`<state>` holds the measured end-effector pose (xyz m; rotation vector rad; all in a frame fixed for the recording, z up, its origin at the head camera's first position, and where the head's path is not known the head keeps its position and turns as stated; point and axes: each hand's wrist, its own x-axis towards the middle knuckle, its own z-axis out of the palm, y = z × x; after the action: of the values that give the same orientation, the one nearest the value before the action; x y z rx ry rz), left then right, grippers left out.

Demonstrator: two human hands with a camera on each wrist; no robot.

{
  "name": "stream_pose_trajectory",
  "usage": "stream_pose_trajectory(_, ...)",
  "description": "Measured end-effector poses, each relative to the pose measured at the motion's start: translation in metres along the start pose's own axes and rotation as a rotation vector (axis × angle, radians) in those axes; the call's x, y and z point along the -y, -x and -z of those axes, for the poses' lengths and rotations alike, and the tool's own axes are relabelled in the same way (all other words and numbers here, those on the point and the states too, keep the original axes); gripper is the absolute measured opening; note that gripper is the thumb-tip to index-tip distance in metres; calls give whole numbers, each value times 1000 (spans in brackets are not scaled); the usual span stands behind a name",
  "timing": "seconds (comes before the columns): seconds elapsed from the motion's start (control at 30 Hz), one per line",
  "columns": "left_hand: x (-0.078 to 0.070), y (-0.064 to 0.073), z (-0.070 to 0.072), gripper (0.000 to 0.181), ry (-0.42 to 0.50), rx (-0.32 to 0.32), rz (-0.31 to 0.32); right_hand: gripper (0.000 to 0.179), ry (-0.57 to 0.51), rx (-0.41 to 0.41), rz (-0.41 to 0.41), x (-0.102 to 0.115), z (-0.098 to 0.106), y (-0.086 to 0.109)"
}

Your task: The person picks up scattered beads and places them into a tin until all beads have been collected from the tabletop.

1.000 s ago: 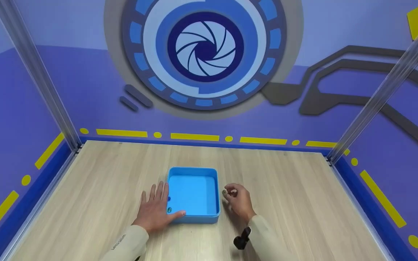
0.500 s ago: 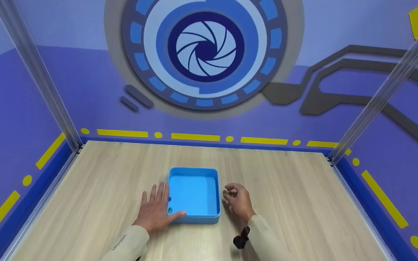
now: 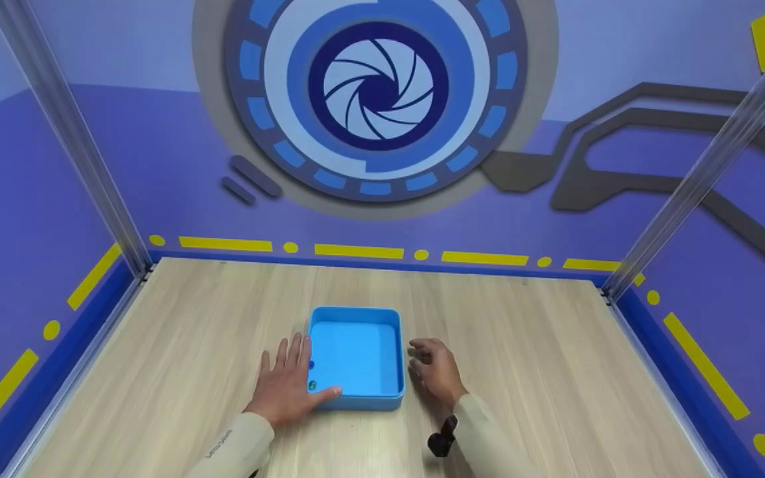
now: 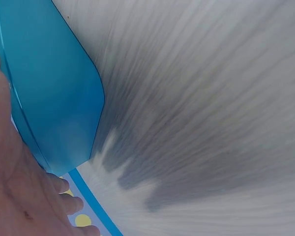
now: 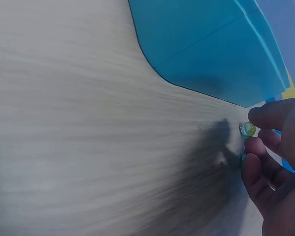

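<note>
On the table stands a square blue box (image 3: 356,358), open at the top. A dark blue marble (image 3: 311,364) and a green marble (image 3: 313,385) lie in it along its left wall. My left hand (image 3: 281,388) rests against the box's left side with straight fingers, its thumb over the near-left corner. Just right of the box, my right hand (image 3: 439,373) has its fingers curled. In the right wrist view, a clear marble with yellow-green colour (image 5: 247,129) sits between thumb and finger. A second greenish piece (image 5: 243,158) is mostly hidden behind the fingers.
The wooden table (image 3: 542,372) runs back to a printed blue wall (image 3: 176,166). Metal posts (image 3: 701,166) rise at its two back corners. A black device (image 3: 443,436) is strapped to the right wrist.
My right fingertips have shifted slightly, and the small greenish thing seen at them earlier no longer shows in the head view. The left hand and box stay put.
</note>
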<state>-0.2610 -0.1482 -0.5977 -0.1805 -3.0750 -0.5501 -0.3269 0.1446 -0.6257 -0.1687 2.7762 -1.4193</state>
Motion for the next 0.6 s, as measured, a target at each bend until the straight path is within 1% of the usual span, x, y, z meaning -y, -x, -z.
stream_pose_trajectory(0.1, 0, 0, 0, 114, 2, 3, 0, 35, 13, 8, 25, -2, -1, 0)
stream_pose_trajectory(0.4, 1, 0, -2, 114, 1, 11, 15, 37, 42, 39, 5, -3, -3, -4)
stream_pose_trajectory(0.6, 2, 0, -2, 114, -3, 11, 17, 36, 40, 31, -8, -3, -4, -5)
